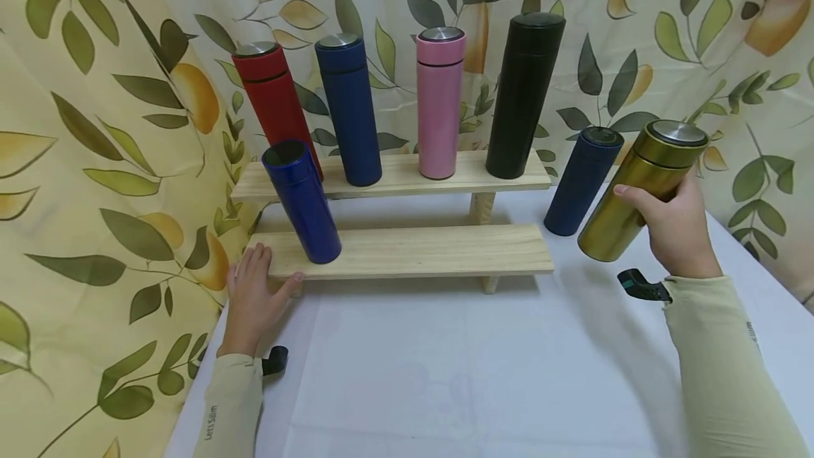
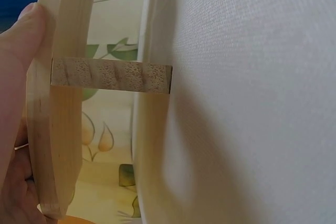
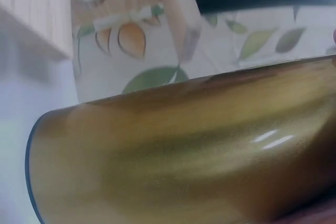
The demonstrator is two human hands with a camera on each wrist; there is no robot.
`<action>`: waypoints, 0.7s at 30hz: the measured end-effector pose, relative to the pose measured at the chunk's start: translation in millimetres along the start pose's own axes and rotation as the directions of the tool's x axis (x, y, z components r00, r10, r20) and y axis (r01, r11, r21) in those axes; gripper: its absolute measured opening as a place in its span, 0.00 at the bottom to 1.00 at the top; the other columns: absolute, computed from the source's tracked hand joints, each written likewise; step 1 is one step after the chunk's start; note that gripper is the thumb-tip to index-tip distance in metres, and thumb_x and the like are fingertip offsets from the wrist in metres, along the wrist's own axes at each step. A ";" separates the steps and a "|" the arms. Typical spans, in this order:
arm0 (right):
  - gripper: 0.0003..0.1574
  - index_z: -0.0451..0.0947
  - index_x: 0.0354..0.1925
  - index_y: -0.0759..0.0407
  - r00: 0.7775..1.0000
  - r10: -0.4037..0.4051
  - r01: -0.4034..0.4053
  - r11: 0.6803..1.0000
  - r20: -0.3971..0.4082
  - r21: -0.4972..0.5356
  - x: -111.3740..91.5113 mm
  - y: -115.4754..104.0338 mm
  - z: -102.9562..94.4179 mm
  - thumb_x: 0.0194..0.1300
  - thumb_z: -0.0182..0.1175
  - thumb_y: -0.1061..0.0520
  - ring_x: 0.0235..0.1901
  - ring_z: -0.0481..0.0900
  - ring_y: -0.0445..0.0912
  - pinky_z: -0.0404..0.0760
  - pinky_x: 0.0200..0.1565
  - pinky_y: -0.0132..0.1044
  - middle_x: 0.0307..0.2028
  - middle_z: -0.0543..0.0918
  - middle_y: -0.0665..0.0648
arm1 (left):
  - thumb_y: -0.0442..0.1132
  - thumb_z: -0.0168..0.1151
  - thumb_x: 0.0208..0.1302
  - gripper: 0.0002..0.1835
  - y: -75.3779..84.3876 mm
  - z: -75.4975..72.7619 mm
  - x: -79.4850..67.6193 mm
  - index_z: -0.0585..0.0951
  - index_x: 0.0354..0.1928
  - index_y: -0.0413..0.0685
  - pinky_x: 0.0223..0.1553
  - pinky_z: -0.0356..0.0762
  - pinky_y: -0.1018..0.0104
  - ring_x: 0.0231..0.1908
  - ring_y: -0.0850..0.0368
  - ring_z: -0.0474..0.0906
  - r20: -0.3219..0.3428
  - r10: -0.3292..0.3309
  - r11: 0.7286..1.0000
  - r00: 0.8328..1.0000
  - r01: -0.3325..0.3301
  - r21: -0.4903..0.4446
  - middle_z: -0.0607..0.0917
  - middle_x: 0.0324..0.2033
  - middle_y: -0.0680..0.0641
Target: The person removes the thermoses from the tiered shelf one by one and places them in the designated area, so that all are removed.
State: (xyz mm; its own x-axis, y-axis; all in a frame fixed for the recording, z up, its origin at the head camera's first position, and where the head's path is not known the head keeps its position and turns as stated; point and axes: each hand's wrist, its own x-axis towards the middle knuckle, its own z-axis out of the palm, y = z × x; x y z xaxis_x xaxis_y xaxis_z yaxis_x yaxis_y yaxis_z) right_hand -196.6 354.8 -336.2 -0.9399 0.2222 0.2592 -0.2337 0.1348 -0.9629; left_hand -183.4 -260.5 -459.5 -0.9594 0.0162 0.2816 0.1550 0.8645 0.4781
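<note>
My right hand grips a gold vacuum flask with a steel-topped lid, thumb across its front, to the right of the shelves. In the right wrist view the gold flask's body fills the lower half, its base over white cloth. A dark blue flask stands just to its left on the table. My left hand rests on the left end of the lower wooden shelf, thumb by its front edge. Beside that hand, a shiny blue flask stands on this shelf.
The upper wooden shelf carries a red flask, a navy flask, a pink flask and a tall black flask. White cloth covers the table. A leaf-patterned curtain hangs behind and at the left.
</note>
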 end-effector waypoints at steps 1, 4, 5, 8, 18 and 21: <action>0.47 0.55 0.78 0.38 1.000 0.001 -0.001 1.000 -0.002 0.025 1.7 1.5 -3.7 0.74 0.66 0.64 0.61 0.66 0.44 0.58 0.71 0.50 0.62 0.68 0.47 | 0.62 0.64 0.74 0.51 0.3 0.3 0.2 0.61 0.79 0.25 0.78 0.34 0.31 0.81 0.30 0.47 0.002 -0.001 1.000 1.000 0.001 0.000 0.58 0.80 0.27; 0.48 0.56 0.78 0.40 1.000 0.001 -0.001 0.996 -0.008 0.089 8.5 6.4 -12.8 0.72 0.67 0.67 0.60 0.66 0.44 0.57 0.67 0.46 0.62 0.67 0.48 | 0.62 0.63 0.74 0.51 1.3 0.4 0.3 0.60 0.79 0.25 0.78 0.34 0.32 0.81 0.30 0.46 0.007 -0.007 1.000 1.000 0.007 0.006 0.58 0.80 0.28; 0.49 0.56 0.78 0.40 1.000 0.001 0.000 0.995 -0.010 0.104 10.9 8.4 -15.8 0.72 0.67 0.68 0.60 0.65 0.44 0.56 0.66 0.46 0.62 0.67 0.48 | 0.62 0.63 0.74 0.51 1.6 0.3 0.5 0.60 0.79 0.25 0.78 0.33 0.32 0.81 0.31 0.46 0.009 -0.010 1.000 1.000 0.010 0.006 0.57 0.80 0.28; 0.50 0.57 0.78 0.41 1.000 0.018 -0.015 0.991 -0.025 0.131 19.2 13.8 -24.2 0.71 0.67 0.69 0.61 0.64 0.43 0.52 0.70 0.47 0.64 0.67 0.47 | 0.62 0.63 0.74 0.51 2.2 -0.2 1.0 0.60 0.80 0.26 0.78 0.32 0.33 0.81 0.31 0.45 0.015 -0.020 1.000 1.000 0.020 0.007 0.57 0.81 0.28; 0.49 0.58 0.77 0.41 0.991 0.085 -0.070 0.986 -0.101 0.152 48.0 26.5 -40.4 0.71 0.69 0.68 0.61 0.63 0.43 0.47 0.76 0.46 0.63 0.67 0.45 | 0.62 0.63 0.75 0.52 1.3 -0.8 2.6 0.59 0.80 0.26 0.79 0.31 0.34 0.81 0.31 0.45 0.025 -0.028 0.999 0.999 0.027 0.022 0.56 0.81 0.28; 0.50 0.57 0.77 0.40 0.988 0.112 -0.095 0.984 -0.105 0.152 55.5 29.0 -41.6 0.70 0.70 0.67 0.62 0.62 0.43 0.44 0.78 0.47 0.62 0.66 0.44 | 0.62 0.63 0.75 0.51 0.8 0.0 1.8 0.60 0.80 0.25 0.78 0.31 0.33 0.81 0.30 0.45 0.023 -0.025 0.999 0.999 0.025 0.027 0.57 0.81 0.27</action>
State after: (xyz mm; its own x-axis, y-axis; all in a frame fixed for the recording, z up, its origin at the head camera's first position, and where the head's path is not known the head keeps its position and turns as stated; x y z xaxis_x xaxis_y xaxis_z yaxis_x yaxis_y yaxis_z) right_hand -245.2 411.2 -346.7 -0.9287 0.3362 0.1565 -0.1786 -0.0355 -0.9833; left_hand -185.0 -259.8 -458.6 -0.9681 0.0059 0.2504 0.1249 0.8780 0.4620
